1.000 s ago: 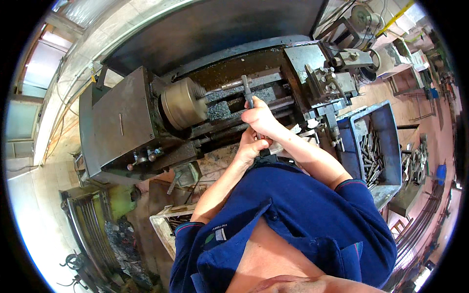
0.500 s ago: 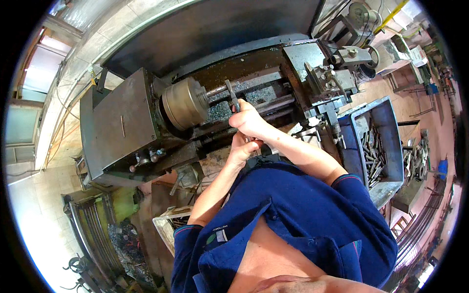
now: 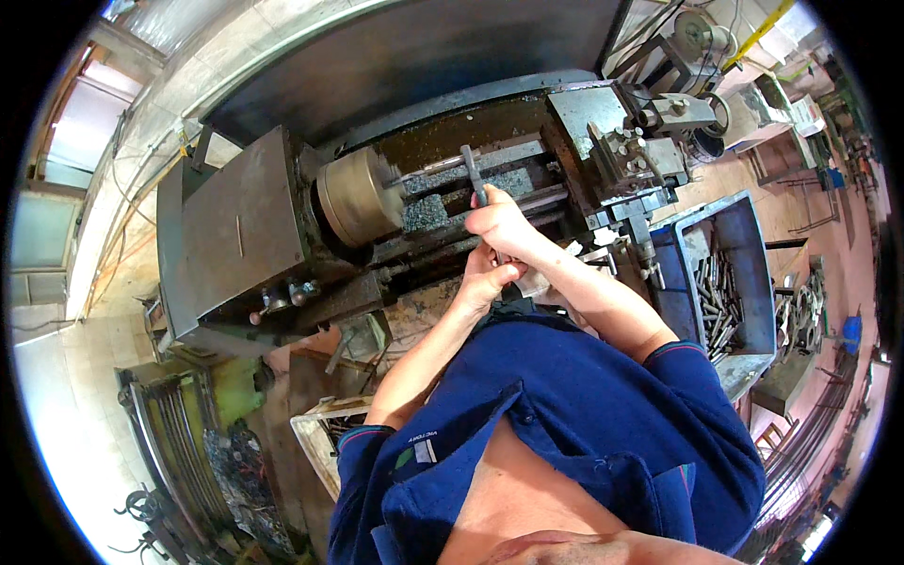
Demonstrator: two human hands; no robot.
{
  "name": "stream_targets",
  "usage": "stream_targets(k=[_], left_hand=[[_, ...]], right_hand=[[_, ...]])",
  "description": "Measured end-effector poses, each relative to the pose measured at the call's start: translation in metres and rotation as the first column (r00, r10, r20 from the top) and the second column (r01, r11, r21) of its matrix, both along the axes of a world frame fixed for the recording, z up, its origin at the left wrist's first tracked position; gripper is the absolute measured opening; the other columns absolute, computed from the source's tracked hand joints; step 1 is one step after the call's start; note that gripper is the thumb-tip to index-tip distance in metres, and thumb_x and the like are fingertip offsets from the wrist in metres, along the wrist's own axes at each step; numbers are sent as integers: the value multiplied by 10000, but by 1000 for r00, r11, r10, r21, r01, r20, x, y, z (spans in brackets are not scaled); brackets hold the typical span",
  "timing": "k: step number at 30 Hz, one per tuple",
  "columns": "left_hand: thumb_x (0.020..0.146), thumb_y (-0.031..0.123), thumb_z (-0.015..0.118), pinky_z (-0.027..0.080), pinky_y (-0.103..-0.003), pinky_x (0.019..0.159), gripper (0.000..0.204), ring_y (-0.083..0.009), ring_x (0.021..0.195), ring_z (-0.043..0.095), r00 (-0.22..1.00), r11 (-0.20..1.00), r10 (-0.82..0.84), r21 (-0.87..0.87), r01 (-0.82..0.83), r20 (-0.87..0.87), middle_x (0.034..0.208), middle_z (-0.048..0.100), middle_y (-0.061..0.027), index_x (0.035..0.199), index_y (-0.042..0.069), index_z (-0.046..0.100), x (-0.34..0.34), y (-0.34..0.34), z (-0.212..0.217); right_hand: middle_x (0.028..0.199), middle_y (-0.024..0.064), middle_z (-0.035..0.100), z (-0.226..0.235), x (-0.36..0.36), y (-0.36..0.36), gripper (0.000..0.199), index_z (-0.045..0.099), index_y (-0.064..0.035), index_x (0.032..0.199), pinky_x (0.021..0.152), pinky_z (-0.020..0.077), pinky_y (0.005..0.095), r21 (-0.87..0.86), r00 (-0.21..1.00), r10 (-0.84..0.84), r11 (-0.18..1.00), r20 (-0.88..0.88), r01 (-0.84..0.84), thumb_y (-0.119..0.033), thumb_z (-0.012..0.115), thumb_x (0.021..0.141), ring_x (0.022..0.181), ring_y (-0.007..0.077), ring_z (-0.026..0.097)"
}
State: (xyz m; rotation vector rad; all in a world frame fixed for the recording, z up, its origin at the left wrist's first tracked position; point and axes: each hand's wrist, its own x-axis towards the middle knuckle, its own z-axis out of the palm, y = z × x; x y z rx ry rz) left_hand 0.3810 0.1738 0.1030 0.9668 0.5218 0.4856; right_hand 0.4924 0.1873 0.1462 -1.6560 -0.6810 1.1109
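A slim metal rod [image 3: 428, 179] sticks out to the right from the round chuck [image 3: 353, 198] of a lathe; the chuck jaws look smeared, as if turning. A long flat grey file [image 3: 474, 174] lies crosswise at the rod, its far end reaching past it. My right hand [image 3: 501, 226] is closed around the file's middle. Nearer my body, my left hand [image 3: 488, 280] is closed at the file's near end, mostly hidden by the fingers. Grey metal chips [image 3: 426, 213] lie in the lathe bed beneath the rod.
The lathe headstock [image 3: 235, 221] with its levers [image 3: 299, 294] stands left. To the right are the tool post and carriage [image 3: 631, 155]. A blue bin [image 3: 767, 282] of metal rods stands beside me at the right. A dark splash guard [image 3: 424, 56] rises behind.
Both hands and the file have shifted a little to the right along the rod, away from the chuck. My grip looks the same.
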Motion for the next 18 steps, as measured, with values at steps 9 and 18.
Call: stream_targets(k=[9,18], left_hand=[[622,310,712,455,-226,550,455,-108,662,560,998,998,42,44,-39,-54,728,568,-27,916,26,513,-18,9,-2],[618,370,710,448,-220,544,487,-107,676,563,994,996,77,47,-74,-76,754,574,-23,910,39,506,-4,-4,11]], right_hand=[[665,82,506,9,-14,11,225,495,17,753,600,422,314,65,995,80,994,57,-84,-134,583,611,664,169,486],[650,61,502,7,-3,0,220,490,15,740,564,413,307,61,999,45,997,0,-45,-148,581,624,638,157,482]])
